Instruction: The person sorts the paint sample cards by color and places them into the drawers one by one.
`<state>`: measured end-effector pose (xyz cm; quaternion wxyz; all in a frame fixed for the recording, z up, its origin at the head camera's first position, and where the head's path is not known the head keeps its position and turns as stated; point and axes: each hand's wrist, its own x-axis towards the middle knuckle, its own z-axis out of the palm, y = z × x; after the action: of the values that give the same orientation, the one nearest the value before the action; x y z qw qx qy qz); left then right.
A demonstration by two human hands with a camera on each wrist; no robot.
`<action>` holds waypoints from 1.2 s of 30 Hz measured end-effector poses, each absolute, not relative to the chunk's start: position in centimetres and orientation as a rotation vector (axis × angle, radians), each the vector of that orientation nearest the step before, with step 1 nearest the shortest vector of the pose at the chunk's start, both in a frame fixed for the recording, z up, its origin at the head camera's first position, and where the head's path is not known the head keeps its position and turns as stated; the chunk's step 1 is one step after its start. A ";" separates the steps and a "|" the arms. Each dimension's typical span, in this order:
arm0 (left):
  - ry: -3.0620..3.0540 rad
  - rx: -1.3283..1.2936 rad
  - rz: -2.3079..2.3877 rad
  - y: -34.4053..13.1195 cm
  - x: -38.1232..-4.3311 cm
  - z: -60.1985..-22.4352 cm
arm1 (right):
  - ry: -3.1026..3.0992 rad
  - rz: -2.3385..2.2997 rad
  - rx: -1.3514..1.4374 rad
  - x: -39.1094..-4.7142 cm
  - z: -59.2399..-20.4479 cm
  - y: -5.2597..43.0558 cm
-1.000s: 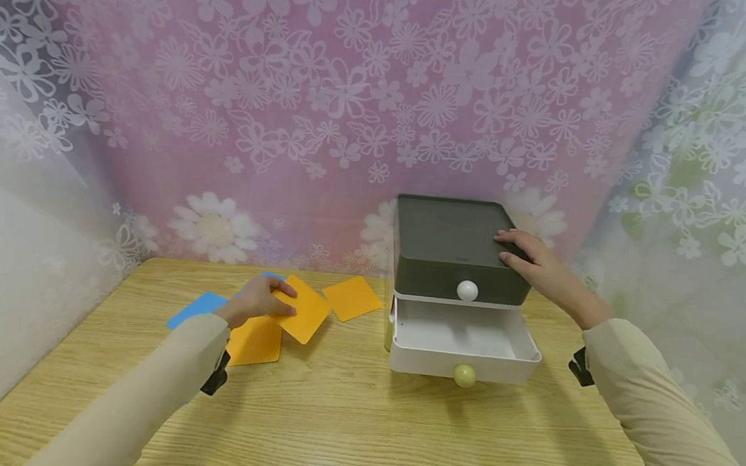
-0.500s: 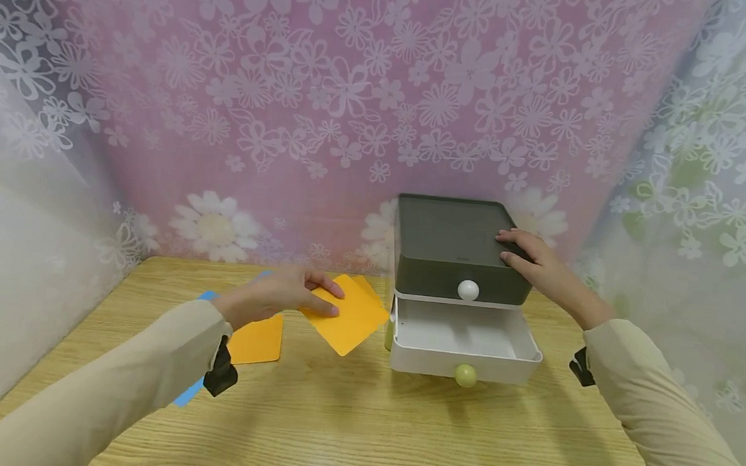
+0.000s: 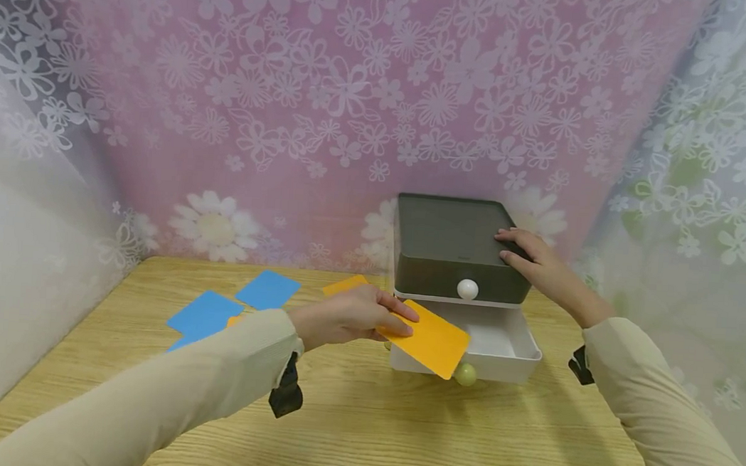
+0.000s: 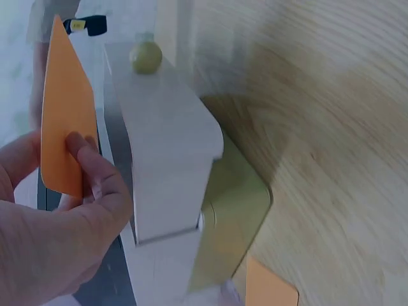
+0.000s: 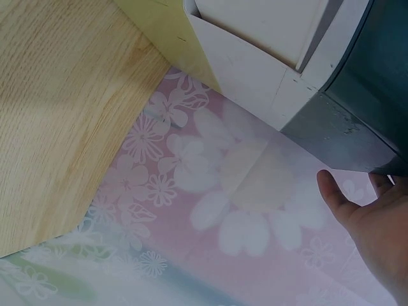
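In the head view, my left hand point(image 3: 355, 317) pinches a thin orange square card point(image 3: 433, 340) between thumb and fingers. The card is tilted and overlaps the left part of a pulled-out white drawer point(image 3: 506, 369) with a green knob point(image 3: 465, 374). In the left wrist view, the card point(image 4: 64, 121) stands nearly edge-on beside the drawer front point(image 4: 169, 121). My right hand point(image 3: 544, 272) rests on the right edge of the drawer unit's dark grey top point(image 3: 453, 231), fingers fairly straight. The grey upper drawer, with its white knob point(image 3: 468, 289), is closed.
Blue cards point(image 3: 269, 289) lie on the wooden table point(image 3: 348, 431) to the left, partly behind my left sleeve. One orange card point(image 3: 346, 284) lies left of the unit, and a bit of another orange card point(image 3: 234, 321) shows by the sleeve. A flowered curtain point(image 3: 329, 116) hangs behind.
My left hand has carried the orange card rightward from above the other cards to the pulled-out drawer. The right hand has stayed on the unit's top.
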<state>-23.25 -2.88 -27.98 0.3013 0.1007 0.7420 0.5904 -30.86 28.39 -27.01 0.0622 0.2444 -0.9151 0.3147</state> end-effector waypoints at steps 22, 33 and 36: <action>1.997 -0.016 1.818 5.0 -25.2 -30.6 | -2.761 0.945 0.719 -30.8 -26.9 28.2; 2.043 -0.098 1.736 5.6 -25.4 -31.4 | -2.751 0.927 0.720 -30.9 -27.0 28.2; 2.058 -0.076 1.701 5.5 -25.3 -31.2 | -2.766 0.930 0.711 -30.8 -27.0 28.2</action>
<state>-25.31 5.47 -31.22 0.2332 -0.0276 0.7493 0.6192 -30.75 28.20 -26.97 0.0690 0.2360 -0.9187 0.3089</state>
